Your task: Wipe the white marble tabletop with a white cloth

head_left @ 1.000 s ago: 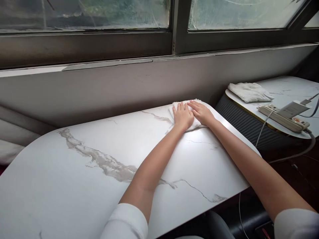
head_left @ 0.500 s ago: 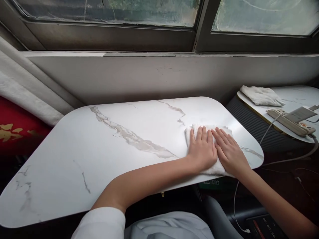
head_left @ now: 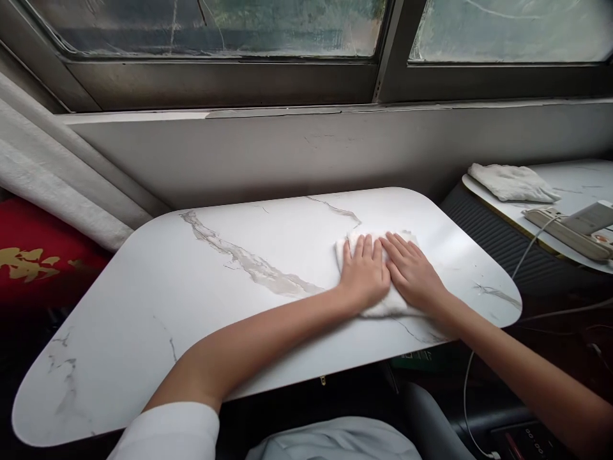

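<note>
The marble-patterned surface point(head_left: 191, 306) fills most of the view: a smooth, glossy white slab with rounded corners and grey veins running across it from the far left toward the middle. Behind it rises a plain grey wall under a dark metal window frame point(head_left: 383, 76) with streaked, cloudy glass. At the right stands a second white top point(head_left: 575, 182) with a gold rim on a dark ribbed base; on it lie a crumpled white rag point(head_left: 510, 182) and a long cream power strip point(head_left: 565, 233) with cords. On the right half of the main surface, near its front edge, lies a white cloth point(head_left: 352, 246), soft and nubby, bunched flat. The left hand point(head_left: 366, 275) and right hand point(head_left: 414, 275) press down on it side by side, touching, fingers point(head_left: 368, 246) stretched flat and close together, gripping nothing.
</note>
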`<state>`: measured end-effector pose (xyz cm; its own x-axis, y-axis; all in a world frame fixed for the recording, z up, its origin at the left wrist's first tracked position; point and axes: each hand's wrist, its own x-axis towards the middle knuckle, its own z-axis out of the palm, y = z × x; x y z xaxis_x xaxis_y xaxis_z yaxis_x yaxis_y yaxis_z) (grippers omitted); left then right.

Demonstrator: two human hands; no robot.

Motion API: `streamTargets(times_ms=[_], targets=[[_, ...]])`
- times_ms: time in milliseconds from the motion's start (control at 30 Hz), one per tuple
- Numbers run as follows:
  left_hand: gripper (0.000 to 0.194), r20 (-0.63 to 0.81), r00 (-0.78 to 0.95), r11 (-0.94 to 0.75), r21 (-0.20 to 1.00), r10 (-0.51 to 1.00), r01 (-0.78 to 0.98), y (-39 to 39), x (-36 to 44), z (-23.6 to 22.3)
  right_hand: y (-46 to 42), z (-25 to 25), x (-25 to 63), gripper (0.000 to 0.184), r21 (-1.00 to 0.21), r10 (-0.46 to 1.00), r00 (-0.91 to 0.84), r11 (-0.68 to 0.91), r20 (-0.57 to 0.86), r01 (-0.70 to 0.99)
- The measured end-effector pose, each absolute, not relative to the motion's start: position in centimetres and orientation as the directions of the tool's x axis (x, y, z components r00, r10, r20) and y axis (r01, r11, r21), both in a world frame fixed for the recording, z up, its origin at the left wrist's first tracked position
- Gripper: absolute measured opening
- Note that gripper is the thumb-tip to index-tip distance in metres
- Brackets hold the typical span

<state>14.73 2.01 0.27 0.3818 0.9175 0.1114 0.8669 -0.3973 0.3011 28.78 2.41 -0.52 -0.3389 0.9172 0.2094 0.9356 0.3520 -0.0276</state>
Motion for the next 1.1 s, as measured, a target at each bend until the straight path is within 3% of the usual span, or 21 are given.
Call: streamTargets(times_ms=[300, 533, 800, 1100], targets=[[0.053, 0.152, 0.21, -0.247, 0.299, 0.966, 0.922, 16.2, 11.9, 0.0, 18.2, -0.5, 24.7, 0.052, -0.051, 0.881, -0.394, 0.42, 0.263, 0.906], [0.052, 0.175, 0.157, -0.206, 0.319, 0.972, 0.925, 19.0, 11.3, -0.1, 21.8, -0.7, 24.0, 0.052, -0.082, 0.875, -0.418, 0.448, 0.245, 0.89], [0.052, 0.176, 0.165, -0.212, 0.297, 0.97, 0.931, 15.2, 11.4, -0.1, 17.5, -0.3, 24.3, 0.052, -0.071, 0.874, -0.425, 0.452, 0.235, 0.889], [0.054, 0.176, 0.28, -0.318, 0.248, 0.944, 0.915, 0.1, 10.3, -0.1, 1.9, -0.5, 24.4, 0.055, -0.073, 0.839, -0.473, 0.508, 0.269, 0.858]])
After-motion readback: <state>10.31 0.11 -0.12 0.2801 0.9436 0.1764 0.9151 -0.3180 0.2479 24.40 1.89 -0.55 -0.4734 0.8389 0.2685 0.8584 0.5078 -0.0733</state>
